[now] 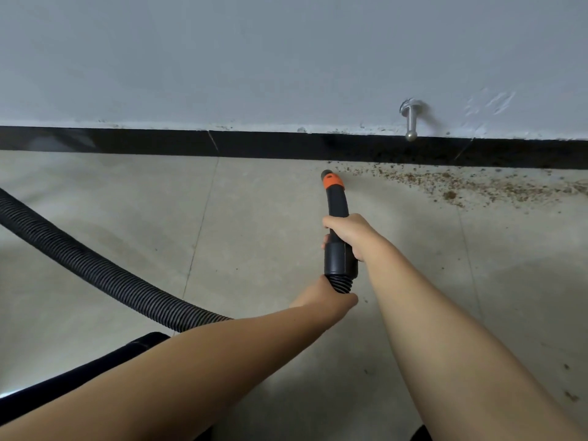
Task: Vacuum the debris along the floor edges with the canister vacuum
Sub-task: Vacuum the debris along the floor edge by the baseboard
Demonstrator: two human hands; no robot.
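Both hands are on the vacuum: my right hand (345, 235) has its grip wrapped around the black nozzle handle (338, 214), fingers curled under it, and my left hand (331, 297) closes its grip on the ribbed hose (95, 268) just where the hose enters the handle's cuff. From there the hose runs under my left forearm and sweeps away over the floor to the left edge of the view. An orange collar (332, 182) rings the handle near its tip, and the black mouth beyond it points at the floor edge, just beside the start of the debris (445, 183)

I see the debris as a band of brown crumbs lying on the floor (254, 233) along the black baseboard (159, 143), spreading rightward from the nozzle tip to the right edge of the view; a few stray specks lie nearer me on the right. A rounded black part of the canister (95, 361) shows at lower left, partly hidden by my left arm, and I cannot see inside it

I make out pale beige tiles with thin grout lines. Above the baseboard the wall (222, 58) is pale grey-white, scuffed along its bottom edge, with a metal door stop (411, 119) sticking out of it above the crumbs. I can read no writing or brand anywhere
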